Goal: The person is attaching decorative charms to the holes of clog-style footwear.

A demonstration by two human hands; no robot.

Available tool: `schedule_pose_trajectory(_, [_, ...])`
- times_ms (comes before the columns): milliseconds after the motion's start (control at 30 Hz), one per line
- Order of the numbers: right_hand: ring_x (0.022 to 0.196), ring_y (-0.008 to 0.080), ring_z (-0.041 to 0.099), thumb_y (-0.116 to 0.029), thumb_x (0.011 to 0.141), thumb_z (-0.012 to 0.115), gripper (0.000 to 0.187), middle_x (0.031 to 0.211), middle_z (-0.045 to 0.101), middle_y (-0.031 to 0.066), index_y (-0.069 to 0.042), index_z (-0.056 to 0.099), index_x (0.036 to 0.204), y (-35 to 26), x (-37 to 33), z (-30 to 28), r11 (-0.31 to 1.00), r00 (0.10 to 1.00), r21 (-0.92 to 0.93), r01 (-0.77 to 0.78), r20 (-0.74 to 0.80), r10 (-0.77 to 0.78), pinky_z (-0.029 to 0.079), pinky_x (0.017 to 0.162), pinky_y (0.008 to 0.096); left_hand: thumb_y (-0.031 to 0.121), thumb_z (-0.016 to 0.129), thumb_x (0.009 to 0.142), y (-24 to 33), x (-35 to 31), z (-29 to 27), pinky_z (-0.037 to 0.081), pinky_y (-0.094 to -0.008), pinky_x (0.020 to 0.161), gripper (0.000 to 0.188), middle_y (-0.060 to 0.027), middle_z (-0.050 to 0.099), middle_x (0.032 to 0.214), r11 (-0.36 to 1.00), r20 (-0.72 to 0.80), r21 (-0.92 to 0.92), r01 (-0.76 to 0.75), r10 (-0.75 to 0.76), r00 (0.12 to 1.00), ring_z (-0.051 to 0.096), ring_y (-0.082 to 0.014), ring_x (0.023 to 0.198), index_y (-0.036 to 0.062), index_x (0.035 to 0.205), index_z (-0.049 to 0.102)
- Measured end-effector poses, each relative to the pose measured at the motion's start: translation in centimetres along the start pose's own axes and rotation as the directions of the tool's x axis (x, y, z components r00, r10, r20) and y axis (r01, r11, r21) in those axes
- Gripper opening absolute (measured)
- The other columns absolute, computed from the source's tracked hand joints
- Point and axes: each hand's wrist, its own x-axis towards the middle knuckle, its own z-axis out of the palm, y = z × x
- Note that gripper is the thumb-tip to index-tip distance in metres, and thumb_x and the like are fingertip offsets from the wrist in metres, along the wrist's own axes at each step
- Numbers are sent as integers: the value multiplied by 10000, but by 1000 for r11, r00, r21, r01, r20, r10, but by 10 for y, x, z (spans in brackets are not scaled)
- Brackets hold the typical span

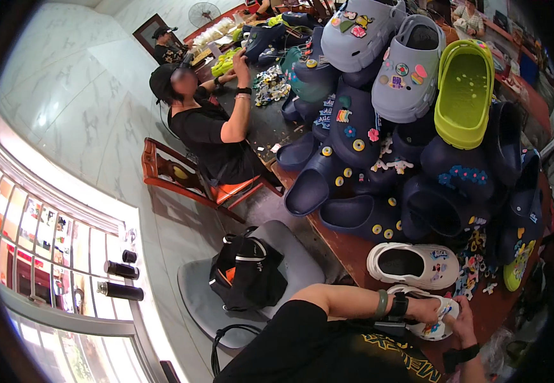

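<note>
A white clog (435,331) with colourful charms on its upper sits at the table's near edge, between my two hands. My left hand (424,310) reaches in at the clog's opening, its fingers bent and partly hidden by the shoe. Around the toe end, my right hand (462,321) is closed, with fingertips on the charm-covered upper. A second white clog (412,265), also decorated, lies just beyond. Beside it is a scatter of small loose charms (473,268).
A high heap of navy clogs (353,134) covers the table, topped by grey-lilac clogs (406,80) and a lime clog (466,96). A black bag (246,271) rests on a grey chair (290,246) at left. Farther off, a seated person (203,121) works by a charm pile (270,86).
</note>
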Motion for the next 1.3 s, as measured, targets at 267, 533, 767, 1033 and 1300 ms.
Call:
schedule_pose_trajectory(267, [945, 143, 554, -14, 628, 675, 502, 998, 561, 36, -40, 512, 1102, 22, -15, -4, 997, 998, 72, 30, -57, -26, 447, 868, 295, 70, 571, 774, 0, -5, 4, 496, -323, 769, 360, -75, 641, 971, 993, -6, 114, 33, -32, 999, 613, -178, 886, 15, 1130, 572])
schedule_pose_trajectory(533, [1231, 304, 468, -211, 770, 717, 599, 1309, 496, 164, -36, 497, 1299, 34, -42, 10, 957, 919, -232, 175, -311, -243, 363, 1046, 387, 357, 572, 905, -1, -11, -10, 494, -317, 800, 375, -65, 667, 927, 930, 88, 365, -46, 14, 996, 613, -152, 853, 25, 1070, 624])
schedule_pose_trajectory(767, [815, 253, 655, -223, 879, 589, 224, 852, 672, 132, -15, 664, 914, 13, -46, -23, 969, 865, -219, 113, -459, -205, 498, 734, 353, 104, 772, 751, 30, -17, 0, 508, -286, 823, 474, -44, 653, 1071, 967, -70, 249, 49, -32, 997, 608, -116, 940, 6, 1175, 585])
schedule_pose_trajectory(1033, [838, 332, 609, -206, 804, 619, 135, 845, 651, 134, -88, 673, 843, 37, 27, -91, 680, 772, -731, 55, -401, -494, 447, 724, 442, 100, 775, 750, 27, -21, 11, 497, -277, 834, 459, -36, 650, 1080, 949, -132, 291, 118, -82, 988, 601, -114, 952, 5, 1161, 593])
schedule_pose_trajectory(1300, [921, 290, 550, -132, 767, 614, 98, 915, 615, 99, -101, 658, 849, 49, 75, -98, 351, 801, -918, -184, -347, -487, 370, 773, 424, 81, 767, 764, 28, -19, 6, 493, -293, 879, 448, -44, 650, 1124, 956, -98, 270, 113, -89, 991, 600, -125, 1003, -1, 1173, 603])
